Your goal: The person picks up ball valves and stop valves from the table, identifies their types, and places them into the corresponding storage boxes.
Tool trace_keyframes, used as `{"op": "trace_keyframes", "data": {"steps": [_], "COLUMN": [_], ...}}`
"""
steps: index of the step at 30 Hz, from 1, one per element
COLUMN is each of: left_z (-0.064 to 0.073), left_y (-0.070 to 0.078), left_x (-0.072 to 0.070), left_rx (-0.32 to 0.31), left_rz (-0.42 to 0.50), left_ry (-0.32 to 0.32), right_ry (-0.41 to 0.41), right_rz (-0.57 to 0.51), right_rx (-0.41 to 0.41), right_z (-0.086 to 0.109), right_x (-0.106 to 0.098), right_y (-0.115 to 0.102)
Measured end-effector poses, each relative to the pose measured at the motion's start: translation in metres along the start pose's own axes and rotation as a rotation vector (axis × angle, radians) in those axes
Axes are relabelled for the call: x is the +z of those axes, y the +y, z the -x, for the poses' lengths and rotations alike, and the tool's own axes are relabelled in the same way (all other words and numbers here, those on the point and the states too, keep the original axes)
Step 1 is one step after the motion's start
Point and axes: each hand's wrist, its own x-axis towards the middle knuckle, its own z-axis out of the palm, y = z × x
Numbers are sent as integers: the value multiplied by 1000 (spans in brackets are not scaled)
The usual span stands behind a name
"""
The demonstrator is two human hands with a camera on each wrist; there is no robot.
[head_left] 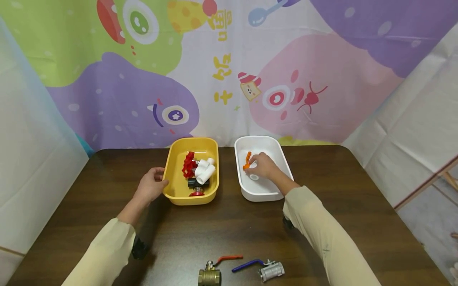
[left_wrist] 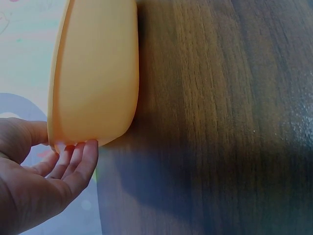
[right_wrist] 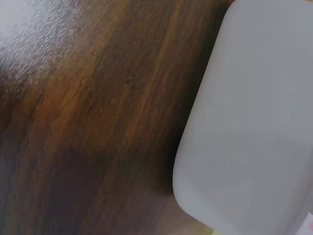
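My left hand [head_left: 151,186] pinches the left side of the yellow bin [head_left: 173,167]. In the left wrist view the thumb lies at the rim and the fingertips bear on the outer wall. Inside the bin are red-wheeled valves, one with a red handwheel [head_left: 188,165], and a white plastic valve body [head_left: 205,174]. Over at the white bin [head_left: 266,196], my right hand [head_left: 264,165] reaches inside and holds a white ball valve with an orange handle [head_left: 247,161]. The fingers partly hide this valve. Only the white bin's outer wall [right_wrist: 249,117] shows in the right wrist view.
A brass ball valve with a red lever [head_left: 209,276] lies at the near edge of the wooden table [head_left: 171,234]. Beside it is a silver ball valve with a blue lever [head_left: 271,271]. A printed curtain [head_left: 214,119] hangs right behind both bins.
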Motion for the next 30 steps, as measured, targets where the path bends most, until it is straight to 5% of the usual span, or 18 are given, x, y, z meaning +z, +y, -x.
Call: {"op": "trace_keyframes", "data": {"steps": [20,30], "left_z": [0,0], "left_y": [-2,0], "left_x": [2,1], "left_rx": [3,4], "left_rz": [3,0], "left_ry": [-13,-10], "right_ry": [25,72], "right_rz": [-36,-66], "right_rx": [-81,-245], "right_z": [26,50], "right_x": [-27,-45], "right_y": [-2,-13]}}
